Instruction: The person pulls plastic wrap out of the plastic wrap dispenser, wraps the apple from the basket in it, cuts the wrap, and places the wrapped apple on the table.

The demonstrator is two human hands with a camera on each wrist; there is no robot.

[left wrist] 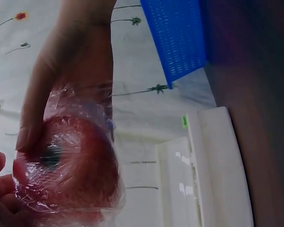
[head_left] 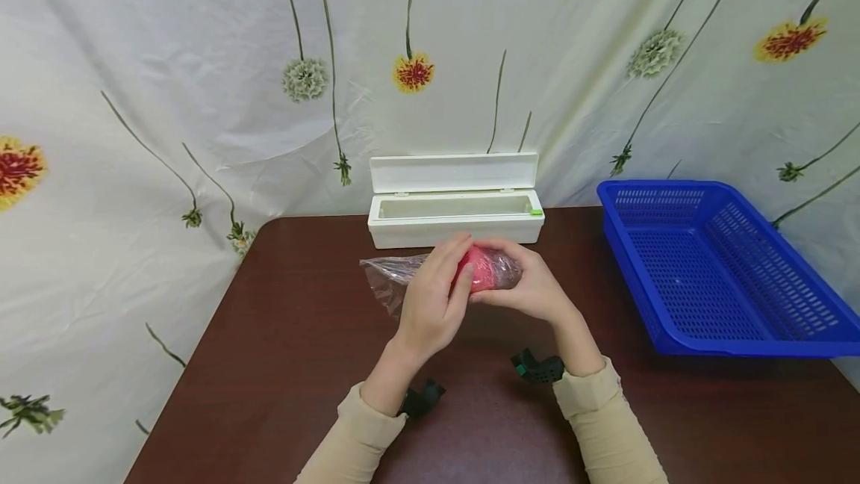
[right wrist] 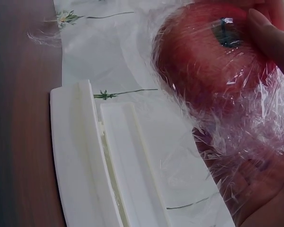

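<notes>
A round red fruit (head_left: 480,271) with a dark green patch is wrapped in clear cling film, held up over the table between both hands. My left hand (head_left: 430,305) grips its left side, thumb and fingers against the film. From the right, my right hand (head_left: 537,282) curls round the fruit, its palm showing through crumpled film. A loose tail of cling film (head_left: 388,282) sticks out to the left behind my left hand. In the left wrist view the fruit (left wrist: 71,165) shows taut, shiny film over its skin.
Behind the hands stands a white cling film box (head_left: 457,234), its lid (head_left: 454,172) raised, with a green tab at its right end. A blue perforated basket (head_left: 645,297) sits on the right of the brown table (head_left: 302,349). A flowered cloth (head_left: 222,58) hangs behind.
</notes>
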